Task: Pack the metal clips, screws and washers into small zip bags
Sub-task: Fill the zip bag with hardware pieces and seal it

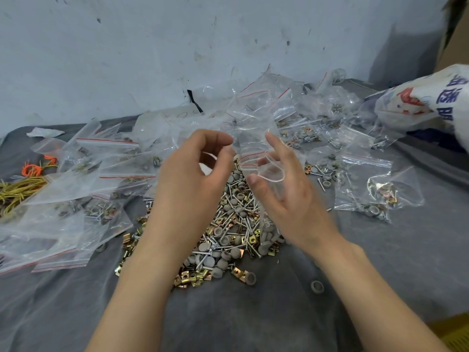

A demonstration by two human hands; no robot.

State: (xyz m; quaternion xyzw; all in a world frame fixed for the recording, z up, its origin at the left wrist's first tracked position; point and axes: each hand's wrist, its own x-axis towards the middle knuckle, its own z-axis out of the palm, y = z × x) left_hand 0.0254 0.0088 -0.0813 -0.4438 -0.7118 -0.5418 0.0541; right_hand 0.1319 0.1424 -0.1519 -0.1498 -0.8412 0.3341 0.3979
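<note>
The person's right hand (pixel 286 196) holds a small clear zip bag (pixel 253 148) above the middle of the cloth. The thumb is pressed to the bag's rim and the fingers are spread inside the mouth, keeping it open. A thin red line runs under the bag's seal; no print can be made out on it.

The left hand (pixel 195 171) is raised just beside the bag with its fingers curled and thumb and forefinger close together at the bag's edge. Whether it pinches the plastic, holds a small part or holds nothing cannot be told, because clear film overlaps the fingertips.

Directly under both hands lies the loose pile of hardware (pixel 228 237) on a grey cloth (pixel 253 321): gold-coloured metal clips (pixel 193 278), silver screws (pixel 228 214) and round grey washers (pixel 218 260), all mixed together. One grey washer (pixel 317 287) lies apart, nearer the person.

Filled bags (pixel 375 194) lie to the right, and more red-lined bags (pixel 76 186) are heaped to the left and behind.

At the far right a white plastic sack (pixel 426 102) carries blue characters and a red graphic; the writing is turned sideways and cannot be read. Yellow and orange cords (pixel 17 186) lie at the left edge, below a scuffed pale wall (pixel 177 47).
</note>
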